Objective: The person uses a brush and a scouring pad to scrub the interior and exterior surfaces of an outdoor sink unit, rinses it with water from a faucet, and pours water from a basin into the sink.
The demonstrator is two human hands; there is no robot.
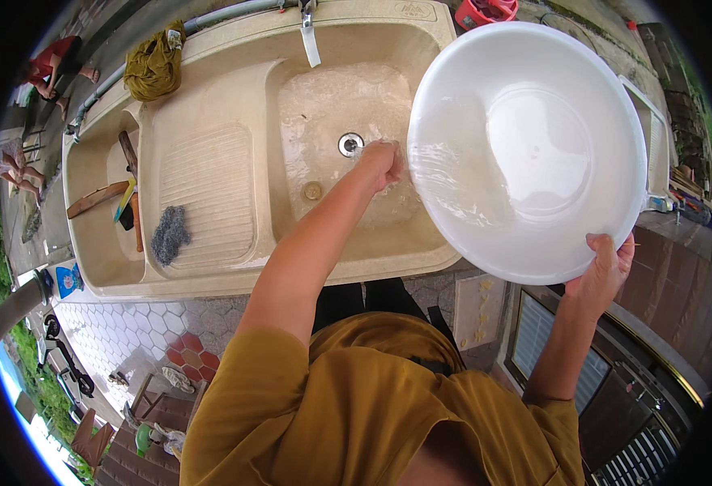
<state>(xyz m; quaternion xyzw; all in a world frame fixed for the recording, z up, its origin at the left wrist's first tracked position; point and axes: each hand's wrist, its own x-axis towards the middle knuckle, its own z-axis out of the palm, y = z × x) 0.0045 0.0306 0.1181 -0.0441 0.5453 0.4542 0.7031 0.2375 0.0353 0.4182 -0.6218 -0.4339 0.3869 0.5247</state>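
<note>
My right hand (605,261) grips the rim of a large white plastic basin (538,243), thumb on the inside. The basin is tilted over the right side of a beige stone-like sink (356,243), with water lying along its left inner wall. My left hand (383,163) is low in the sink bowl beside the metal drain (351,144), with water splashing about it. Its fingers are curled and partly hidden, so I cannot tell whether they hold anything. A faucet (308,15) with a white strip or stream below its spout stands at the sink's back edge.
A grey scouring pad (171,235) lies on the ribbed washboard (210,188). Wooden-handled tools (98,199) rest in the left compartment. An olive cloth (154,64) sits on the back rim. A red bucket (485,12) stands behind the basin. Two people sit at far left.
</note>
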